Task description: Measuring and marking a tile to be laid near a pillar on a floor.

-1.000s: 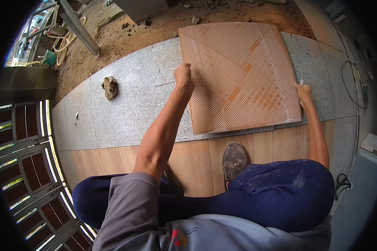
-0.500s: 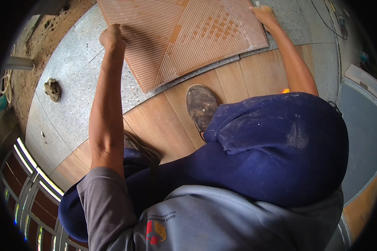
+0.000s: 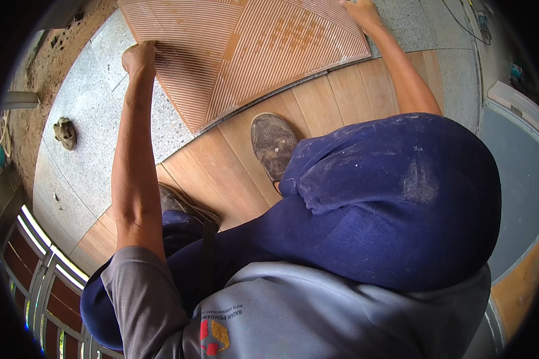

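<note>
A large terracotta-coloured floor tile (image 3: 221,66) shows its ridged back, its far edge cut off by the top of the picture. My left hand (image 3: 139,58) is closed round the tile's left edge. On the far right edge, my right hand (image 3: 361,13) grips the same tile, its fingertips partly out of the picture. The tile's near edge lies along the border between the grey speckled floor (image 3: 102,149) and the wood-look planks (image 3: 209,161). Whether it rests on the floor or hangs slightly above it, I cannot tell.
My shoe (image 3: 273,146) stands on the planks close to the tile's near edge. A crumpled cloth-like lump (image 3: 65,133) lies on the grey floor at left. Metal railing (image 3: 48,269) runs along the lower left, bare soil (image 3: 33,128) beyond it. A dark cable (image 3: 464,27) trails at upper right.
The tile and both hands appear shifted a little to the left in the picture, as do the floor and shoes. Both hands keep their hold on the tile.
</note>
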### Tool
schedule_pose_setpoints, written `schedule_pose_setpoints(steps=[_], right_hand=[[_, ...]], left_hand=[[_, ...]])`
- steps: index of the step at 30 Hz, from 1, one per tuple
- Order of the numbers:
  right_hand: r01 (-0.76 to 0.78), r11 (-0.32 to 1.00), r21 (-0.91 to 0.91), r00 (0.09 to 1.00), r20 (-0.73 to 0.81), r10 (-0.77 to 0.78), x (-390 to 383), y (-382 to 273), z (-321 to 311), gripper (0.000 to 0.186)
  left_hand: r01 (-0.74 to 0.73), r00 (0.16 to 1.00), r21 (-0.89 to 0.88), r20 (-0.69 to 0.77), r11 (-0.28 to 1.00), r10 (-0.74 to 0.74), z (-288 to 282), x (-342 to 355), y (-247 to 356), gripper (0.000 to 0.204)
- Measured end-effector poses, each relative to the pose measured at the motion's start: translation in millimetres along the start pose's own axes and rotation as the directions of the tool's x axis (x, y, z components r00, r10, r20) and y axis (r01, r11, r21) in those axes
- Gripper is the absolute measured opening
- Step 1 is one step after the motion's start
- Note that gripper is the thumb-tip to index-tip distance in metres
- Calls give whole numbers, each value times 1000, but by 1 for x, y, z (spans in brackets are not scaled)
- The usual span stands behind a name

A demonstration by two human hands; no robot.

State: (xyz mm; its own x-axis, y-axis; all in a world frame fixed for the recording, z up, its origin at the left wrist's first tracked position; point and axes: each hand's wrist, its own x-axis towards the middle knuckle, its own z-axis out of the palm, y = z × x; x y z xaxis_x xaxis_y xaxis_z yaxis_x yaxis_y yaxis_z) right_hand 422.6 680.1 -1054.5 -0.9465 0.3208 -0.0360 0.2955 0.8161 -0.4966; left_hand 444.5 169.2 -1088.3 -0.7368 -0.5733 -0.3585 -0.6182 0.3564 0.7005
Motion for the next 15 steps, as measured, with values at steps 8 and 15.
schedule_pose_setpoints(steps=[8,15], right_hand=[[-120,993,6,978,172,117,-25,-42,-20,50],[-5,996,91,996,88,-3,-28,-19,-18,54]], left_hand=[[-42,999,221,-1,974,44,-9,9,-15,42],[-51,998,229,43,972,42,-2,10,-13,43]])
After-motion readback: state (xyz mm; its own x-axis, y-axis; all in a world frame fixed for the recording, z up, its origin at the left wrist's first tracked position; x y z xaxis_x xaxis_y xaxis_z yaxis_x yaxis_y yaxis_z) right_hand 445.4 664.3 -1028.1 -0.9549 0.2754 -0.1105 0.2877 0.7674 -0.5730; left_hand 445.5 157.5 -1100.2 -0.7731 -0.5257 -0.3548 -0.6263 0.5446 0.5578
